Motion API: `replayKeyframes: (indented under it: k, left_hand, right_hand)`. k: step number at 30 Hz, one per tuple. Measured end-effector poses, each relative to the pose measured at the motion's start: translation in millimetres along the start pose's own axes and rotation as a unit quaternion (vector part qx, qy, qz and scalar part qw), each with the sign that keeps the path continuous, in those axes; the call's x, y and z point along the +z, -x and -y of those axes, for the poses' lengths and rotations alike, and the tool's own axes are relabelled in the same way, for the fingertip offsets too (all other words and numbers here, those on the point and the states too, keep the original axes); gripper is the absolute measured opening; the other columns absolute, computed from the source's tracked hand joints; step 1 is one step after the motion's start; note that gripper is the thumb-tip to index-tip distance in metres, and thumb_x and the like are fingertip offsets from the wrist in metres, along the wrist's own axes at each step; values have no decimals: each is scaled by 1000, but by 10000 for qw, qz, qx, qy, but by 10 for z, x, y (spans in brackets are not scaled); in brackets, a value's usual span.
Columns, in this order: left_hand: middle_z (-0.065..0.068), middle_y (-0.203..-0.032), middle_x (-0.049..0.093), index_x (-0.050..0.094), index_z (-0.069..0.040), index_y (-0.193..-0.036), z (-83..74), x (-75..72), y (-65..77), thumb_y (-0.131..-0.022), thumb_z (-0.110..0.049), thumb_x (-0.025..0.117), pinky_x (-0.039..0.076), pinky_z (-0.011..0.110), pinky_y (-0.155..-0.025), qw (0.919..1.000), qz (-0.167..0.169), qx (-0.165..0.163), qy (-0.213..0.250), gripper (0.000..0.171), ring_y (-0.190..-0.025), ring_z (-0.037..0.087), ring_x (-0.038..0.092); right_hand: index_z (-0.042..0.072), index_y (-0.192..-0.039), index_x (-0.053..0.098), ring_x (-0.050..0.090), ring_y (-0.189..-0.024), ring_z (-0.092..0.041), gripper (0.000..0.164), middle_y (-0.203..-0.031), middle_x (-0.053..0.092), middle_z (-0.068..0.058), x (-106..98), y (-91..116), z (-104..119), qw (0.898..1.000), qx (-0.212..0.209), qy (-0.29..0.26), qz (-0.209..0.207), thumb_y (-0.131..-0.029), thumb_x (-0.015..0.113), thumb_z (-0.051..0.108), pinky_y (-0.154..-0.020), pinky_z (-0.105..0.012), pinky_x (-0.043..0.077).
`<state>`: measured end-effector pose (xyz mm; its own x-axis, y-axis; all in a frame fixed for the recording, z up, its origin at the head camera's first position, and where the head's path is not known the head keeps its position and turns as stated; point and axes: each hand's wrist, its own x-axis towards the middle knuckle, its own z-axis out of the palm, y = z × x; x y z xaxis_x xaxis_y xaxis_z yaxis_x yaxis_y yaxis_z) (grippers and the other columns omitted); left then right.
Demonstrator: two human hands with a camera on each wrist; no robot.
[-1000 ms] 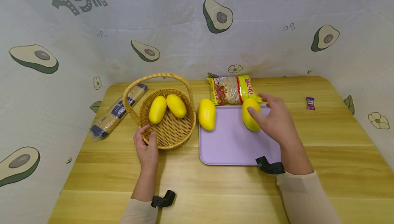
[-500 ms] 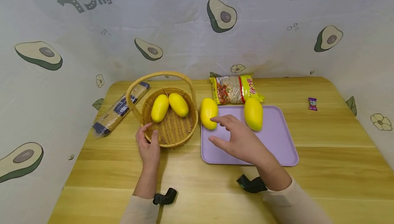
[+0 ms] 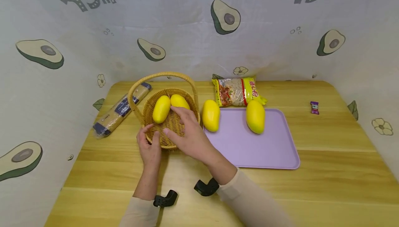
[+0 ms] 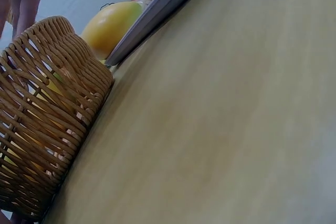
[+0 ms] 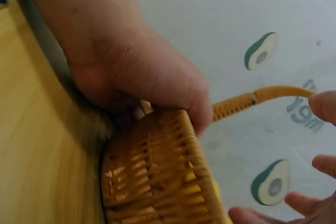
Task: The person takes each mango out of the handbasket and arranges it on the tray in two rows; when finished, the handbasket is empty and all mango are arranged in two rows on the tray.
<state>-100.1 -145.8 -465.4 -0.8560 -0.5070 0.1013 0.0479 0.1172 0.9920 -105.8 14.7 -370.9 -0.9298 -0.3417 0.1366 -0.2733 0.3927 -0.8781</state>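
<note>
Listing what I see from my remote post: tabletop; lavender tray, long side along the far edge; wicker basket, toward the far left corner, handle arching left to right, cut off in the left wrist view. Left hand: pinching the basket's near-left rim, fingers partly hidden. Right hand: spread over the basket, holding nothing. Basket's left mango: nearly far-to-near. Basket's right mango: slanting far left to near right, near end covered by my right hand.
</note>
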Motion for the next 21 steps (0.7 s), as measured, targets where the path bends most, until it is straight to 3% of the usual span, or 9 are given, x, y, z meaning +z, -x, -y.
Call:
replayKeyframes:
  k: [4, 10, 16, 21]
  left_hand:
    - [17, -154, 40, 62, -5, -125, -7, -5, 1, -95, -9, 62, 16, 55, -127, 9998, 13, -5, -188, 30, -153, 34, 26]
    - [16, -156, 38, 62, -6, -125, -21, 4, 10, -95, -9, 60, 14, 57, -127, 9998, 4, -76, -206, 30, -155, 35, 23]
    - [16, -153, 40, 62, -5, -125, -12, 7, 2, -95, -8, 60, 15, 55, -127, 9999, -23, -45, -155, 30, -153, 33, 26]
    - [15, -154, 38, 61, -5, -126, -7, 9, 2, -96, -10, 60, 16, 55, -127, 9999, 19, -122, -113, 31, -153, 32, 25]
  right_hand:
    - [26, -161, 30, 43, -145, -39, 76, -168, 23, -14, 178, -288, 6, 9988, 340, 364, 18, -97, 66, 46, -111, -62, 42]
    - [29, -164, 21, 37, -149, -44, 79, -171, 11, -18, 332, -622, -19, 9964, 512, 586, 338, -99, 60, 51, -109, -65, 44]
    - [31, -165, 17, 28, -154, -40, 81, -171, 8, -20, 408, -789, -33, 9912, 619, 1028, 553, -99, 60, 51, -111, -60, 44]
    - [31, -164, 18, 39, -149, -40, 81, -172, 7, -19, 447, -857, -33, 9859, 808, 1367, 531, -99, 61, 50, -106, -55, 50]
